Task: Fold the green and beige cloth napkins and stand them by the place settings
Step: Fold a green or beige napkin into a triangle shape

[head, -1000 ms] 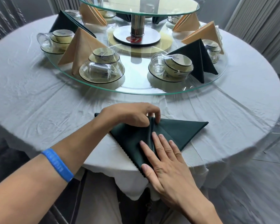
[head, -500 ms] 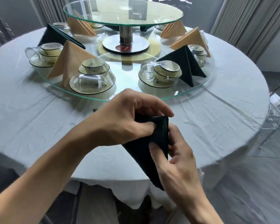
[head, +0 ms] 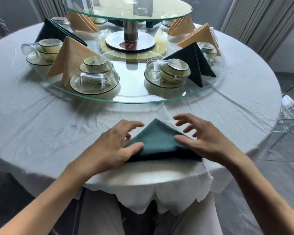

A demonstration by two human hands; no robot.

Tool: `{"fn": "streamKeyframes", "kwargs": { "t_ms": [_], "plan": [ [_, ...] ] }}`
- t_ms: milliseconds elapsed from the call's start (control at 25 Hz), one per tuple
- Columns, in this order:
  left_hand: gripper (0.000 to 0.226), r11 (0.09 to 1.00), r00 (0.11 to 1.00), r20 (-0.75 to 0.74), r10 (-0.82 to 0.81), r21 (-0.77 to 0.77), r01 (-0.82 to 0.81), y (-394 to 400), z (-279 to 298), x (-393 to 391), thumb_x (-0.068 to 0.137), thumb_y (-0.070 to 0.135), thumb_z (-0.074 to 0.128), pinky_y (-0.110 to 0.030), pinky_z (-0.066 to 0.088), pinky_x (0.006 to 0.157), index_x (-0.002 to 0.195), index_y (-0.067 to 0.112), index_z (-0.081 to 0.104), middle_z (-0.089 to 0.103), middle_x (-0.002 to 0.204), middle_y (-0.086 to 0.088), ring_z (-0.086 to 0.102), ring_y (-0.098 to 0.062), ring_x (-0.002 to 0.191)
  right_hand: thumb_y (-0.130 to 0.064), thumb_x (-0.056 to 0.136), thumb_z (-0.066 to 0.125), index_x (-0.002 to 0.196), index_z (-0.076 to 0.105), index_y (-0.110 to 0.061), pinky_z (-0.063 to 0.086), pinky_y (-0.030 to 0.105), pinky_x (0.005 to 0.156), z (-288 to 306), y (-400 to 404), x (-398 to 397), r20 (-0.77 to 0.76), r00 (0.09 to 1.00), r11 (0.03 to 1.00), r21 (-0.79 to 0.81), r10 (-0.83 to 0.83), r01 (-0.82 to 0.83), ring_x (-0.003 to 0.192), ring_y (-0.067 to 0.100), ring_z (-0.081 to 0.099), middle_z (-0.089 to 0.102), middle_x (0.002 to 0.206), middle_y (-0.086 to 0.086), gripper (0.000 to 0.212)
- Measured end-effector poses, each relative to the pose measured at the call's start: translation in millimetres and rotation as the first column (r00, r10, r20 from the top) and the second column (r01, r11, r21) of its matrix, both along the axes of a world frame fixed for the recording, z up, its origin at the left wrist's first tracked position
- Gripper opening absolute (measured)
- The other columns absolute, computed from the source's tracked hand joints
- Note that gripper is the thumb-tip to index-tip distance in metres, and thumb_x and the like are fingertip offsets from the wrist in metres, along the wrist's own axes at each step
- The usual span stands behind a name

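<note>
Tablecloth (head: 41,119): spread hands (head: 112,146) flanking napkin (head: 159,143)

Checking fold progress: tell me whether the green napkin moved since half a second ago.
Yes. The green napkin, held upright then, now stands tented near the table's edge.

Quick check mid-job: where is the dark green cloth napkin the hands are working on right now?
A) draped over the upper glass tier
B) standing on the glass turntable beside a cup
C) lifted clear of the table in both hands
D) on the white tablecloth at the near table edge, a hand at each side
D: the dark green cloth napkin sits as a triangle on the white tablecloth, with the left hand and right hand at its sides, thumbs touching it.
</note>
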State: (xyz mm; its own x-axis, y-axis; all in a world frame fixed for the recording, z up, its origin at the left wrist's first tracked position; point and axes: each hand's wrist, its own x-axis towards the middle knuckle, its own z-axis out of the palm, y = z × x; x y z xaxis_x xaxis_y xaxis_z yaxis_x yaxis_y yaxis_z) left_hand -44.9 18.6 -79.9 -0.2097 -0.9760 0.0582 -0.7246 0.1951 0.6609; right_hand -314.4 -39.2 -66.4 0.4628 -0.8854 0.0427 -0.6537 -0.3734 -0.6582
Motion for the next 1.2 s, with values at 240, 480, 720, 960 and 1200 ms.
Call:
{"fn": "streamKeyframes", "kwargs": {
  "t_ms": [240,480,720,960,1200],
  "plan": [
    [0.036,0.966,0.976,0.195,-0.094,-0.22,0.136,32,-29,14,0.092,0.041,0.051,-0.025,0.053,0.083,0.127,0.038,0.059,0.051,0.135,0.016,0.06,-0.002,0.107,-0.005,0.073,0.075,0.103,0.058,-0.023,0.042,0.015,0.081,-30,37,-23,-0.038,0.997,0.964,-0.259,0.061,-0.069,0.104,0.005,0.057,0.053,0.119,-0.017,0.04],
    [0.048,0.916,0.85,0.526,-0.029,-0.326,0.233,41,-35,25,0.082,0.008,0.039,-0.036,0.051,0.07,0.123,0.014,0.064,0.06,0.125,-0.003,0.062,-0.022,0.093,-0.016,0.074,0.058,0.087,0.065,-0.028,0.046,0.033,0.074,-34,41,-30,-0.094,0.995,0.969,-0.246,-0.036,0.011,0.085,0.011,0.054,0.054,0.094,-0.016,0.019],
    [0.041,0.925,0.906,0.416,0.077,-0.368,0.09,35,-12,-11,0.096,0.03,0.041,-0.037,0.044,0.095,0.122,0.009,0.065,0.064,0.124,-0.002,0.058,-0.025,0.113,-0.035,0.087,0.043,0.116,0.067,-0.023,0.038,0.043,0.095,-12,60,21,-0.297,0.917,0.888,-0.445,-0.266,0.114,0.113,0.026,0.057,0.065,0.124,-0.004,0.04],
    [0.06,0.971,0.828,0.559,-0.049,-0.166,0.17,14,-47,-17,0.101,0.039,0.023,-0.036,0.022,0.12,0.153,0.011,0.033,0.029,0.16,-0.007,0.03,-0.021,0.147,-0.054,0.091,0.0,0.154,-0.001,-0.027,-0.009,0.042,0.117,-49,50,67,-0.532,0.837,0.981,-0.193,-0.131,0.031,0.15,0.015,-0.005,-0.005,0.162,-0.008,0.07],
    [0.059,0.975,0.915,0.401,-0.041,-0.185,0.125,34,-50,-2,0.107,0.047,0.015,-0.03,0.018,0.117,0.149,0.016,0.041,0.036,0.156,-0.002,0.029,-0.016,0.147,-0.058,0.075,-0.024,0.132,-0.041,-0.04,-0.017,0.037,0.119,-46,62,0,-0.597,0.776,0.978,-0.089,-0.204,0.189,0.139,0.006,-0.032,-0.032,0.154,-0.016,0.062]
  ]
}}
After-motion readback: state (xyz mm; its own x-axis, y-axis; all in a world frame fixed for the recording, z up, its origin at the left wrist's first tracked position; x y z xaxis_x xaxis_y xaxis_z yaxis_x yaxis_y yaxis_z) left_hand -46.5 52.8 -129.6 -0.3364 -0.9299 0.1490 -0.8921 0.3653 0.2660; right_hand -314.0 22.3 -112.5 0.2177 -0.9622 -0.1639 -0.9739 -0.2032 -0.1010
